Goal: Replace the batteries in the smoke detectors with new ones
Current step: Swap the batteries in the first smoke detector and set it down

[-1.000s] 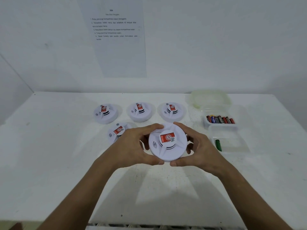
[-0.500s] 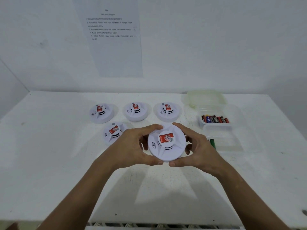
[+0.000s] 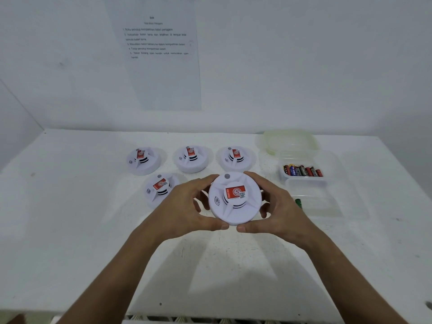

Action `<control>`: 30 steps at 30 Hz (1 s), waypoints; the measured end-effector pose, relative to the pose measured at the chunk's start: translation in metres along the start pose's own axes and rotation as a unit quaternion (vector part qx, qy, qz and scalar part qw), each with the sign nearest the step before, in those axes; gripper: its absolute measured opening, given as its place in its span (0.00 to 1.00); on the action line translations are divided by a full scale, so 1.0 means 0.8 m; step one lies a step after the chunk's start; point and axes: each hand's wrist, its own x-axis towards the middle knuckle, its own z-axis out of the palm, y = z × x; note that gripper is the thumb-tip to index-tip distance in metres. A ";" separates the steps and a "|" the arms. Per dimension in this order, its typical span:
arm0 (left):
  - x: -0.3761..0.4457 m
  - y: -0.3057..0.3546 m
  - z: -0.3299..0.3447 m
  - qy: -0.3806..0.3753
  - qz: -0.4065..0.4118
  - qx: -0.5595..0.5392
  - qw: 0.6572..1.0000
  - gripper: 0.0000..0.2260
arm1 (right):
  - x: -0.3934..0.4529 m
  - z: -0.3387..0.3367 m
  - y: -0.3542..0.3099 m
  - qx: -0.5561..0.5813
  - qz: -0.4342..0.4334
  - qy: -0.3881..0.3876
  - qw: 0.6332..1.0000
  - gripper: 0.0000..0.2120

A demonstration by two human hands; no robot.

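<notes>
left hand (image 3: 187,208): fingers and thumb curled round the left rim of the held smoke detector (image 3: 235,198), thumb at the near edge, fingers at the far edge.
held smoke detector: lifted just above the white surface (image 3: 70,230), face tilted toward the camera, red label up; likely light, rigid smooth plastic, a bit slippery, so the rim is the place to hold it; a two-sided rim hold suits twisting or flipping it to reach the battery cover.
right hand (image 3: 275,208): grasping the right rim the same way, thumb tip nearly meeting the left thumb.
other detectors: three in the back row (image 3: 191,159), one (image 3: 160,189) just left of the left hand, all resting face up.
battery tray (image 3: 302,177): clear, holds a row of batteries (image 3: 302,170); nearer clear tray (image 3: 315,202) holds one green battery (image 3: 298,203).
change: grip and detector pose much the same as half a second ago; no visible turn of the label; only the view shifted slightly.
</notes>
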 end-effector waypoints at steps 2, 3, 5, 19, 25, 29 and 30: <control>-0.001 -0.002 -0.001 0.002 -0.002 -0.004 1.000 0.34 | 0.002 0.002 -0.001 0.000 0.003 0.000 1.000 0.44; -0.001 -0.003 -0.002 0.003 -0.002 -0.005 1.000 0.34 | 0.003 0.003 -0.001 0.000 0.004 -0.001 1.000 0.44; -0.002 -0.006 -0.003 0.003 -0.001 0.000 1.000 0.35 | 0.004 0.005 0.000 -0.001 0.005 -0.002 1.000 0.45; -0.001 -0.010 -0.006 -0.014 0.002 0.013 1.000 0.34 | 0.007 0.011 0.005 0.001 0.013 -0.001 1.000 0.45; 0.001 -0.007 -0.004 -0.012 0.000 0.011 1.000 0.35 | 0.007 0.007 0.005 -0.006 0.015 -0.001 1.000 0.46; 0.002 -0.006 -0.004 -0.008 -0.006 0.010 1.000 0.35 | 0.008 0.005 0.006 -0.013 0.013 -0.001 1.000 0.45; 0.002 -0.006 -0.004 -0.007 -0.009 0.008 1.000 0.36 | 0.009 0.005 0.006 -0.014 0.013 -0.001 1.000 0.45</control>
